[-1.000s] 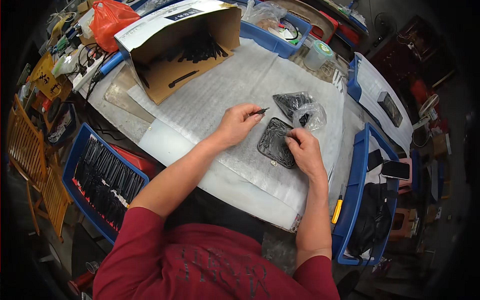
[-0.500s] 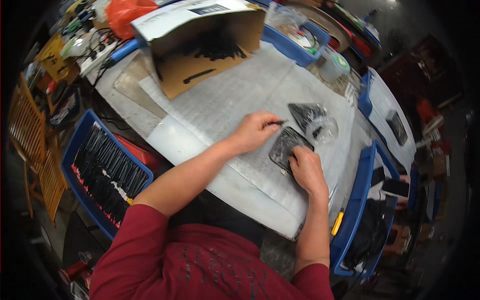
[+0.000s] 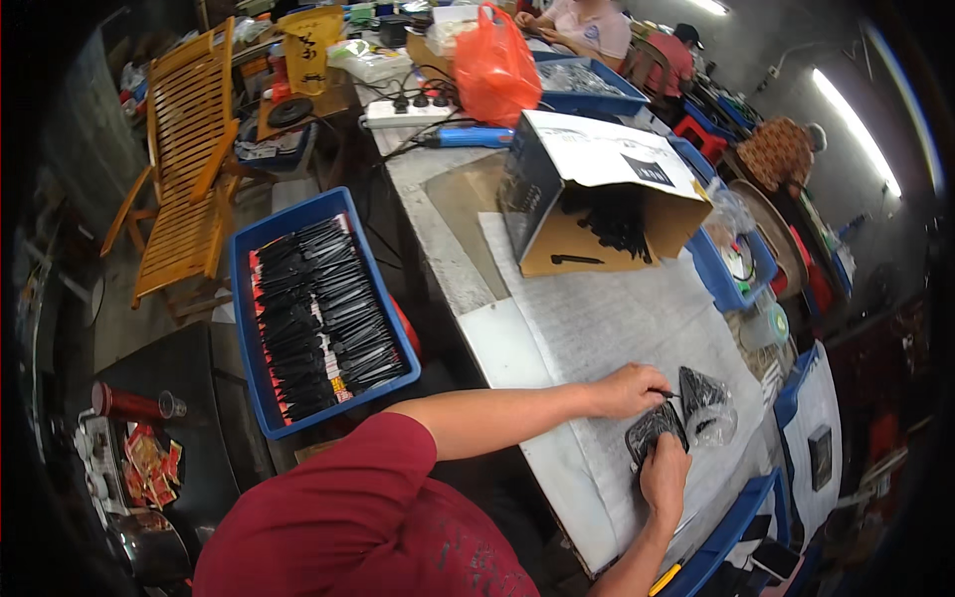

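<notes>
My left hand (image 3: 629,389) is closed in a pinch on a small thin black piece (image 3: 668,394), just above a black flat item. That black flat item (image 3: 654,432) has rounded corners and a shiny, film-like surface, and lies on the white sheet. Bent fingers of my right hand (image 3: 665,480) press at its near edge; the fingertips are partly hidden. Right beside it, a clear plastic bag (image 3: 708,413) with black contents rests on the sheet.
An open carton (image 3: 587,199) with black pieces lies on its side on the sheet (image 3: 637,318). A blue crate (image 3: 242,328) of black packs stands left of the table. Blue bins (image 3: 731,537) flank the right. A red bag (image 3: 492,70) and power strip (image 3: 403,114) sit farther back. Other people work beyond.
The head view has swung left and up, so the table and hands sit farther right in it. Both hands stay at the black flat item, the left still pinching the thin piece.
</notes>
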The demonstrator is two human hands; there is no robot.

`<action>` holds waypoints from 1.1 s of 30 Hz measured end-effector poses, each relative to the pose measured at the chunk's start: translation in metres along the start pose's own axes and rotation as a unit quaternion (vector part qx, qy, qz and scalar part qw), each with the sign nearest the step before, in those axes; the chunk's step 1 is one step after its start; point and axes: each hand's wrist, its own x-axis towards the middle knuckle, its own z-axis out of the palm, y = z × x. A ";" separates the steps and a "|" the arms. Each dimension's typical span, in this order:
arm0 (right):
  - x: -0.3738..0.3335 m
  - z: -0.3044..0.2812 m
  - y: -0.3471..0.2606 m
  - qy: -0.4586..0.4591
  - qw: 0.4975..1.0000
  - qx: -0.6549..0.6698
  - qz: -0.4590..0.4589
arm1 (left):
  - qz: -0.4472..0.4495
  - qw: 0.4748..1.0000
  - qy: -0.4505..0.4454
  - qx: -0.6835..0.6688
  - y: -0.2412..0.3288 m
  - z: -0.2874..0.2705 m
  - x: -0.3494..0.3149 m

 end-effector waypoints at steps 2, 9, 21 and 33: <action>0.000 0.002 0.000 0.001 1.000 0.007 -0.005 | -0.003 1.000 -0.011 -0.006 -0.002 -0.002 -0.001; 0.000 -0.002 0.003 0.030 0.998 0.053 0.002 | -0.010 1.000 -0.015 -0.011 -0.002 -0.002 -0.001; 0.003 0.007 0.014 0.113 0.968 0.226 0.011 | -0.010 0.999 -0.013 -0.033 -0.004 -0.001 0.001; 0.007 0.014 0.021 0.168 0.950 0.264 -0.001 | -0.013 0.999 -0.013 -0.031 -0.002 -0.003 0.001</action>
